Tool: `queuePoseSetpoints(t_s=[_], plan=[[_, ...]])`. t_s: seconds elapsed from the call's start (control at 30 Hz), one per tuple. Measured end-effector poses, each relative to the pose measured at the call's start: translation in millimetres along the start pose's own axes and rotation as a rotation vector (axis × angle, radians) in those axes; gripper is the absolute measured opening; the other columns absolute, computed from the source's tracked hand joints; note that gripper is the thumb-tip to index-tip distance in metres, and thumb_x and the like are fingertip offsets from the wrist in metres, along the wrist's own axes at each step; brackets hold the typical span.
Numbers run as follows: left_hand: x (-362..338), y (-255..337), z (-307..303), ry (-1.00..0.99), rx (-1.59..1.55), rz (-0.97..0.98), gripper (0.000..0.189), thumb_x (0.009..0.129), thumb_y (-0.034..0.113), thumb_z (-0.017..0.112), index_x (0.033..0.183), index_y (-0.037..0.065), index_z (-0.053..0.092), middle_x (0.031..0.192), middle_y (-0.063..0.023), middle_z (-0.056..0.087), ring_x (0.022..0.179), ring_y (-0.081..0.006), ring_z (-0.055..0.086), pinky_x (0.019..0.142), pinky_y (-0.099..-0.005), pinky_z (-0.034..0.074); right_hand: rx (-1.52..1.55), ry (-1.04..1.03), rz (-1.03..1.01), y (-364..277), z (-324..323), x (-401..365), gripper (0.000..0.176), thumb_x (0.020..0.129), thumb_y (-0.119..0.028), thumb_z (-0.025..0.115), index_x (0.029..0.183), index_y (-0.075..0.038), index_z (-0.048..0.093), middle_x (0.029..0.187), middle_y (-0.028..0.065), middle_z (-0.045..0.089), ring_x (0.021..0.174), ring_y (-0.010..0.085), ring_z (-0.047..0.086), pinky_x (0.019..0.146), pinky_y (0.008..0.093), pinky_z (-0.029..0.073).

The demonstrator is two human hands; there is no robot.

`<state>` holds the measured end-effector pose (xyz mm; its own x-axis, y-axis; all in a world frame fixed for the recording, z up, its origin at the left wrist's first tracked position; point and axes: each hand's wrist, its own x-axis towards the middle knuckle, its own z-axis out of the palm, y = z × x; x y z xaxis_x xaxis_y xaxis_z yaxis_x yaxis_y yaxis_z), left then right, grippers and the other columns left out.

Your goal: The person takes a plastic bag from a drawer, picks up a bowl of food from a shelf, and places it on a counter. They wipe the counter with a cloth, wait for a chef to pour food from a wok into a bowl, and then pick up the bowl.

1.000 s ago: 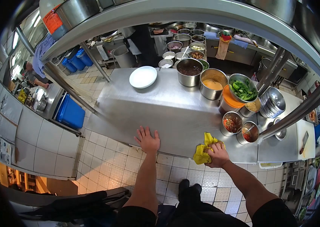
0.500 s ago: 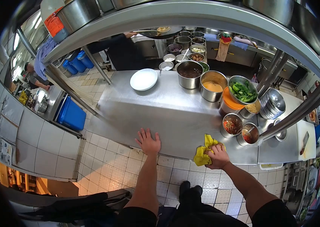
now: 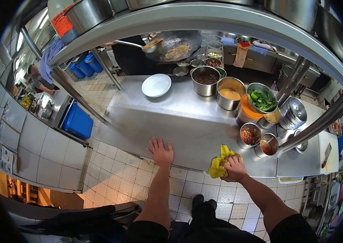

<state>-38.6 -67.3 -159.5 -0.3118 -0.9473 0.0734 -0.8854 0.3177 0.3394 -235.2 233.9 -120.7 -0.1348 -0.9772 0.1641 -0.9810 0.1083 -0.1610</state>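
Note:
My left hand [image 3: 160, 153] lies flat with spread fingers on the front edge of the steel counter [image 3: 151, 117]. Farther right, my right hand [image 3: 234, 167] is closed on a yellow cloth [image 3: 219, 167], which rests on the counter by the same edge. A white plate [image 3: 156, 85] sits at the back of the counter. Beyond my right hand stand two metal pots with red chopped contents [image 3: 249, 135], an orange-rimmed container [image 3: 250, 110] and a bowl of green vegetables [image 3: 262, 99].
Across the counter a person in dark clothes [image 3: 129, 56] holds a ladle [image 3: 152, 46] over a wok [image 3: 179, 48]. A knife [image 3: 326, 156] lies on a white board at the right. A steel shelf [image 3: 204, 12] spans overhead. Another person [image 3: 41, 83] works at far left.
The wok and ladle with food have come forward and down into fuller view, over the small pots behind the counter. Both my hands and the cloth keep their places on the counter.

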Motion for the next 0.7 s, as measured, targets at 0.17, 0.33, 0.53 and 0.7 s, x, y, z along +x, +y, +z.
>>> queuePoseSetpoints(t_s=[0.17, 0.33, 0.53, 0.7], plan=[[0.2, -0.8, 1.3, 0.009, 0.001, -0.001, 0.062, 0.093, 0.050, 0.045, 0.143, 0.013, 0.045, 0.157, -0.0121, 0.030, 0.147, -0.0306, 0.019, 0.119, -0.0541, 0.004, -0.011, -0.013, 0.018, -0.3, 1.2, -0.6, 0.065, 0.057, -0.049, 0.080, 0.109, -0.016, 0.061, 0.114, 0.0114, 0.054, 0.110, 0.0317, 0.052, 0.099, 0.0541, 0.036], [0.2, -0.6, 1.6, 0.016, -0.012, 0.003, 0.062, 0.093, 0.049, 0.046, 0.143, 0.012, 0.045, 0.157, -0.0123, 0.030, 0.147, -0.0309, 0.019, 0.119, -0.0551, 0.004, -0.004, -0.009, 0.013, -0.3, 0.5, 0.0, 0.065, 0.056, -0.049, 0.080, 0.109, -0.016, 0.061, 0.113, 0.0108, 0.055, 0.109, 0.0311, 0.052, 0.100, 0.0534, 0.036], [-0.1, -1.1, 1.8, 0.020, -0.005, 0.010, 0.063, 0.093, 0.049, 0.046, 0.143, 0.012, 0.045, 0.156, -0.0129, 0.030, 0.147, -0.0316, 0.020, 0.119, -0.0553, 0.004, -0.011, -0.004, 0.015, -0.8, 0.3, 0.0, 0.066, 0.056, -0.049, 0.080, 0.111, -0.017, 0.062, 0.114, 0.0102, 0.054, 0.110, 0.0307, 0.051, 0.101, 0.0533, 0.035], [-0.1, -0.5, 0.7, 0.019, -0.004, 0.008, 0.063, 0.093, 0.049, 0.046, 0.144, 0.012, 0.045, 0.156, -0.0129, 0.030, 0.147, -0.0317, 0.019, 0.119, -0.0548, 0.004, 0.014, 0.039, -0.005, -0.1, 2.1, 0.2, 0.062, 0.055, -0.046, 0.081, 0.106, -0.016, 0.062, 0.110, 0.0122, 0.053, 0.105, 0.0348, 0.051, 0.097, 0.0542, 0.036]])
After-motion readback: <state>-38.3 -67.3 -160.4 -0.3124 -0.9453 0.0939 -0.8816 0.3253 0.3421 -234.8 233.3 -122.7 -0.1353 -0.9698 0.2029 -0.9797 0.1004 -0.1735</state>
